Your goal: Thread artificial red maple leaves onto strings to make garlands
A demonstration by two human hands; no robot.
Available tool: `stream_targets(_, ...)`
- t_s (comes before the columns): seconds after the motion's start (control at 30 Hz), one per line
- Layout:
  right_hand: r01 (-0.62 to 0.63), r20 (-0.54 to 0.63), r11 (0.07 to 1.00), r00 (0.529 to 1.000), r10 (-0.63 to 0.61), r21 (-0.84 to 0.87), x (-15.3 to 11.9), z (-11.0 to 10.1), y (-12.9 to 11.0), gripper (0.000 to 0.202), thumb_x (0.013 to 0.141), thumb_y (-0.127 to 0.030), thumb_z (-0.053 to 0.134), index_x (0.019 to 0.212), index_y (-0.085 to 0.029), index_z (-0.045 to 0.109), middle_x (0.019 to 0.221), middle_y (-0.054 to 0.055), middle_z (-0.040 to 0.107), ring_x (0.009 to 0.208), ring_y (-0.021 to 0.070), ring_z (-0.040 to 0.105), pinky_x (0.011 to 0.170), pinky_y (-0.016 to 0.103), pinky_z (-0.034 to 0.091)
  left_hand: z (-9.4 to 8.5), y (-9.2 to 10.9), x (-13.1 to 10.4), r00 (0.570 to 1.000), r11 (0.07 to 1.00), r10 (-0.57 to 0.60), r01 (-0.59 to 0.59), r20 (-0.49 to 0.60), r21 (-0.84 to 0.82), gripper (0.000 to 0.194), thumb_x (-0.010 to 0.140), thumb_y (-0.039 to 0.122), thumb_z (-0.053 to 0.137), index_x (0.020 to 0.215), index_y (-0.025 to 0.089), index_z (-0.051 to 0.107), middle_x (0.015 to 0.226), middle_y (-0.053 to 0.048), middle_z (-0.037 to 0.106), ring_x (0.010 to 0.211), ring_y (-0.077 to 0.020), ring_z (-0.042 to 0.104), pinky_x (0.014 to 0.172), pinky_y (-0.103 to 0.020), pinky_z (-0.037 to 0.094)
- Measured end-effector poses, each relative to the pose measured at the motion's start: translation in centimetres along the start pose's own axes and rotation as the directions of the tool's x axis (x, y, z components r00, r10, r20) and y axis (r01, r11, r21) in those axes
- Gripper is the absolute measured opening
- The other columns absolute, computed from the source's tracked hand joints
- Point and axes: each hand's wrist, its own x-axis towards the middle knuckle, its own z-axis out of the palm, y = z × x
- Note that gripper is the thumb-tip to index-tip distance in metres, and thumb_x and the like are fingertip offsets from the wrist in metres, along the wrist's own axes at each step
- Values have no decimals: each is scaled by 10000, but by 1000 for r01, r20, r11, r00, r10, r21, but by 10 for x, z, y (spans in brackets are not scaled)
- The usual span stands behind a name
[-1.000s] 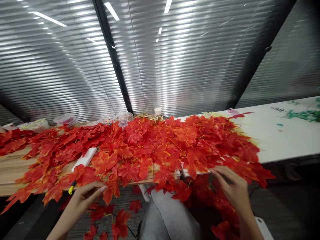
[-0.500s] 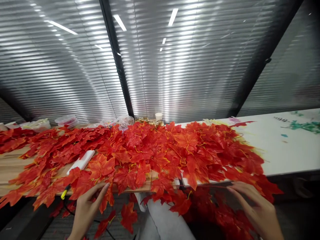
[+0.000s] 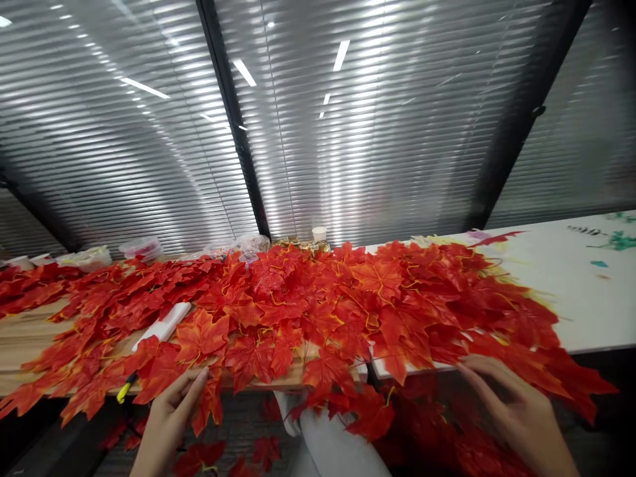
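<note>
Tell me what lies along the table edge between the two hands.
In the head view, red maple leaves overhang the table edge all the way from the left hand to the right hand; no bare stretch.

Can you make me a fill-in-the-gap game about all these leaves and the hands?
1. The maple leaves heaped on the tables are ____ in colour.
2. The small cup by the blinds is ____.
3. The left hand touches a leaf at the ____ table's front edge.

Missing words: red; white; wooden
</note>
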Motion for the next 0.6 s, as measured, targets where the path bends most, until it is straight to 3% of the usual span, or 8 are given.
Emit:
stream_targets(0.07,-190,-13,949,980,200,252,6,7,-2,202,727,-413,664,756,-213,675,807,40,677,769,215,654,698,293,554,4,-3,4,995,978,-95,101,38,-181,325,591,459,734,677,166,626,540,21,562,467,-128,525,382,-181,398)
stream_targets(0.1,-275,20,871,956,293,406,10,11,-4,199,725,-408,670,744,-211,668,791,41,671,790,218,657,700,290,561,6,-4,7,991,952,-125,136,57,-276,299,585,421,744,623,164,596,513,31,530,437,-109,493,379,-179,402)
stream_targets(0.17,-386,127,630,901,416,674,18,20,-9,188,734,-395,667,743,-208,656,806,46,662,866,230,652,747,317,570,9,-4,13,983,864,-170,183,71,-469,268,578,301,740,516,159,521,494,39,493,442,-91,481,435,-182,462)
stream_targets(0.27,-425,264,291,847,462,857,31,35,-18,159,748,-363,656,739,-206,633,934,59,655,977,247,621,835,409,552,16,2,18,947,648,-321,242,29,-723,156,605,136,621,499,153,509,625,-8,600,627,-136,604,610,-239,556)
stream_targets(0.37,-444,366,100,829,423,890,44,52,-25,212,769,-328,634,638,-193,536,918,39,634,971,228,615,865,479,529,24,16,15,906,371,-422,192,19,-909,185,731,157,525,548,171,505,757,-19,657,763,-164,643,719,-325,582)
stream_targets(0.43,-444,394,41,830,396,895,54,62,-28,264,761,-308,642,612,-189,460,781,3,593,847,168,628,858,446,544,29,28,8,928,209,-371,115,30,-971,282,837,250,478,562,189,473,672,19,621,674,-128,630,740,-326,586)
stream_targets(0.5,-438,404,3,831,383,899,64,67,-32,297,741,-292,663,620,-192,411,653,-40,500,679,98,591,848,360,561,33,40,1,961,106,-274,57,26,-993,308,883,315,454,597,202,466,598,50,565,586,-97,597,751,-298,585)
stream_targets(0.6,-462,456,-80,807,374,883,76,65,-37,354,713,-265,687,621,-194,352,593,-67,372,533,50,482,771,242,574,34,55,-7,990,79,-141,15,4,-997,274,892,308,450,637,207,461,577,59,518,553,-90,572,726,-273,586)
